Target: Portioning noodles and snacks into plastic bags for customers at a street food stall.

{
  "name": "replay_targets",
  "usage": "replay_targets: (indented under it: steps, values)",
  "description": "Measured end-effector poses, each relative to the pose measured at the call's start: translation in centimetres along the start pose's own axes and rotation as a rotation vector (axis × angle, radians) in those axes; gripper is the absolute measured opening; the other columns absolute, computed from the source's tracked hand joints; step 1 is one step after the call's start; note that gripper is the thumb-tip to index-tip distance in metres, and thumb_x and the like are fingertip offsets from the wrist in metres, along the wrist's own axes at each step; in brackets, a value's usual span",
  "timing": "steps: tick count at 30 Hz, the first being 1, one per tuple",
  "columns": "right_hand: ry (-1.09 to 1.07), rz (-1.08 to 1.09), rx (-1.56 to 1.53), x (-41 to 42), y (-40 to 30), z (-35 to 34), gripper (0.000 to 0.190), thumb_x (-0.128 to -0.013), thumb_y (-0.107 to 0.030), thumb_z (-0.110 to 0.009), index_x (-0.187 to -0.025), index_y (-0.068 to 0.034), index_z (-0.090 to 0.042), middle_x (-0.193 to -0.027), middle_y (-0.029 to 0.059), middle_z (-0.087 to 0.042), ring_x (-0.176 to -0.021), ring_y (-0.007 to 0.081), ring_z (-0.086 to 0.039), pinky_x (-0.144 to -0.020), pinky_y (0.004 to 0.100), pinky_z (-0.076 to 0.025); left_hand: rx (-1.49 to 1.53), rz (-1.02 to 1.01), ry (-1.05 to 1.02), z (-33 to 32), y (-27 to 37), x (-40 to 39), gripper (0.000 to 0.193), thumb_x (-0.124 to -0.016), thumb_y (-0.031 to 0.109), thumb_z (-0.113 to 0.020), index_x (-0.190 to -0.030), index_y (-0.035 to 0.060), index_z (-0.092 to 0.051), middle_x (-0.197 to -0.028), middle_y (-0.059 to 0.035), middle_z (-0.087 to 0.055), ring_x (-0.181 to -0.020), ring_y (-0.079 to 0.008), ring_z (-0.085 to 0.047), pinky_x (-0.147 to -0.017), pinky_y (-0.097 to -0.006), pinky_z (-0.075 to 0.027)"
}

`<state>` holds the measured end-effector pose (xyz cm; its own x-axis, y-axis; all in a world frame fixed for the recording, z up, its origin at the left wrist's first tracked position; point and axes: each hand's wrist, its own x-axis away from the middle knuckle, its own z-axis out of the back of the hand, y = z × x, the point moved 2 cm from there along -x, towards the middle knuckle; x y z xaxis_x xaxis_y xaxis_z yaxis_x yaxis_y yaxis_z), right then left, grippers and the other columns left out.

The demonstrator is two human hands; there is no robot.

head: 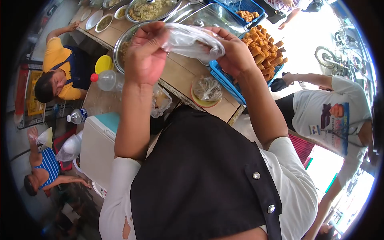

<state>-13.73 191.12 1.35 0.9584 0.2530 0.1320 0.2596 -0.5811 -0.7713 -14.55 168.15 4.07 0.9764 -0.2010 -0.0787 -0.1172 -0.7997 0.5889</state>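
Note:
A thin clear plastic bag (192, 40) is stretched between my two hands above the food counter. My left hand (148, 54) pinches one end of it between thumb and fingers. At the other end my right hand (232, 49) grips the bag's bunched edge. Whether anything is inside the bag I cannot tell. Below my right hand stands a blue plastic basket (229, 84) piled with fried spring rolls (262, 51). Partly behind my left hand is a round metal tray (120, 39) of food.
On the tiled counter (183, 70) are a plate with a plastic-wrapped bundle (207, 88), a lidded noodle dish (148, 9) and a rectangular metal tray (216, 18). A plastic bottle (106, 80) and a cooler box (99, 144) are at left. People stand on both sides, one in yellow (55, 57).

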Motion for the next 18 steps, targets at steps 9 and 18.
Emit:
replay_targets:
  steps: [9,18]
  values:
    - [-0.101,-0.048,0.9,-3.1,7.9,-2.0,0.041,-0.082,-0.012,-0.081,-0.115,0.006,-0.064,-0.103,0.0218,-0.075,-0.093,0.0298,-0.073,-0.082,0.0373,-0.059,-1.355,0.411,-0.653,-6.8,7.6,11.4,0.038,-0.088,-0.002,-0.076,-0.125,0.0042,-0.072,-0.105,-0.0069,-0.076,-0.093,-0.0131,-0.07,-0.083,-0.027,-0.055]
    - [-0.315,-0.083,1.94,-5.4,15.4,0.2,0.038,-0.084,-0.012,-0.07,-0.117,0.004,-0.059,-0.117,0.0263,-0.069,-0.106,0.045,-0.07,-0.093,0.0506,-0.057,-1.458,-0.117,0.184,-3.3,17.8,13.4,0.044,-0.089,0.0,-0.075,-0.133,0.0012,-0.066,-0.115,-0.0042,-0.069,-0.094,-0.0074,-0.063,-0.083,-0.0207,-0.05]
